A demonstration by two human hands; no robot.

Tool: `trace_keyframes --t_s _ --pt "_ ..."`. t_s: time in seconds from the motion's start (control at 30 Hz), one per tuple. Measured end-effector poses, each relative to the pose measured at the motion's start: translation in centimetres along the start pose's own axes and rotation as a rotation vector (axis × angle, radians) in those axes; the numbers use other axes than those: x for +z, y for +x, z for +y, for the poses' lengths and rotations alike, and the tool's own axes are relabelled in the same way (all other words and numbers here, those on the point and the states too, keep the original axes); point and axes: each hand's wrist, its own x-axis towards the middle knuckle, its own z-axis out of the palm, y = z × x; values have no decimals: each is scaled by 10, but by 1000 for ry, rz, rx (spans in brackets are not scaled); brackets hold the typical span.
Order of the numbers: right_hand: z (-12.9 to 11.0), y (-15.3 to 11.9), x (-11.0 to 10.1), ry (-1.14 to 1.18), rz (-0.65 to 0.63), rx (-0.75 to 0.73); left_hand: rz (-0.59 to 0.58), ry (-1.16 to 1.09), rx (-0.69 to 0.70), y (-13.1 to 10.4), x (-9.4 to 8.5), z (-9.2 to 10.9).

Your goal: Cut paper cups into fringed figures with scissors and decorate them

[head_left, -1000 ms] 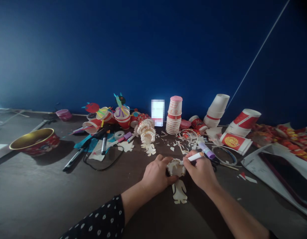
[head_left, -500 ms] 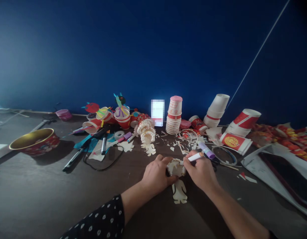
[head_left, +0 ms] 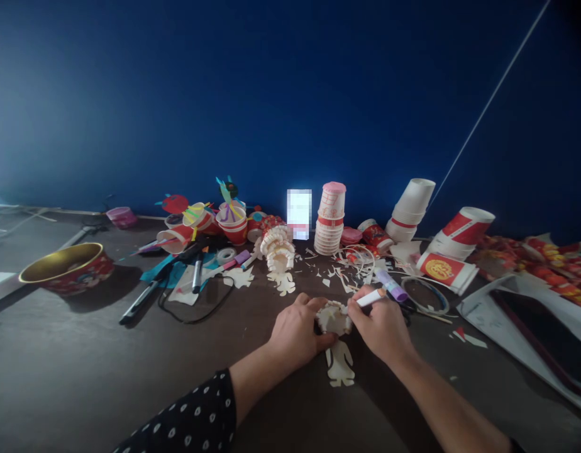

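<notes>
A cream paper cutout figure [head_left: 340, 365] lies flat on the dark table, its round head edged with small curled pieces. My left hand [head_left: 297, 330] is closed on the left rim of that head, thumb at the lower edge and fingers along the top. In my right hand [head_left: 382, 327] a white marker [head_left: 370, 297] is pinched, slanting up to the right. Its tip end is at the head's upper right edge, mostly hidden by my fingers. A similar curly-edged paper figure [head_left: 281, 261] lies farther back.
Paper cups [head_left: 329, 217] stand stacked at the back, with paper scraps [head_left: 340, 277] before them. A red and gold bowl [head_left: 68, 270] sits left, near a box cutter [head_left: 142, 302] and a black marker [head_left: 197, 277]. On the right, a phone [head_left: 545, 333] rests in a white tray [head_left: 479, 308].
Hardly anything differs. Both hands keep their places on the paper figure and the marker; the whole view has shifted very slightly.
</notes>
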Motion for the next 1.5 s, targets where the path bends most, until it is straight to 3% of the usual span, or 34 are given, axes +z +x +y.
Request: trace_keyframes --t_s 0.33,0.83,1.27,1.5 --pt "1 1 3 199 -64 10 7 -4 5 1 2 -1" --pt "3 1 4 246 -104 44 -30 5 -35 0 -2 3" --pt "6 5 9 777 -41 428 35 -117 -3 2 -1 -3" --pt "4 4 8 860 -39 486 224 -261 8 5 0 -5"
